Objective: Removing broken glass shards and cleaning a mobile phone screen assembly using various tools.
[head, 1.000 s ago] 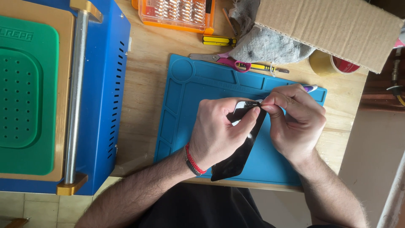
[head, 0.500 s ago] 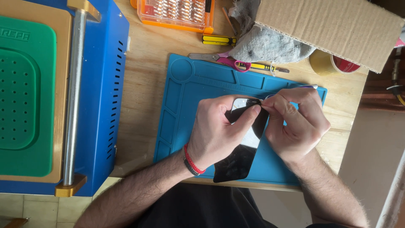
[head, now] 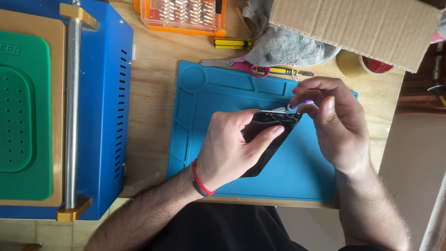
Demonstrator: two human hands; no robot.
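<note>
Wooden bench, blue mat (head: 297, 186). Phone (head: 267, 139) tilted above mat, clamped in left hand (head: 227, 151). Right hand (head: 337, 123) pinched on thin tool (head: 297, 105) at phone's top corner. Prying under way; screen not yet lifted.

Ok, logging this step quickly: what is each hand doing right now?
Left hand: closed around the black phone.
Right hand: pinching a small tool at the phone's top edge.
</note>
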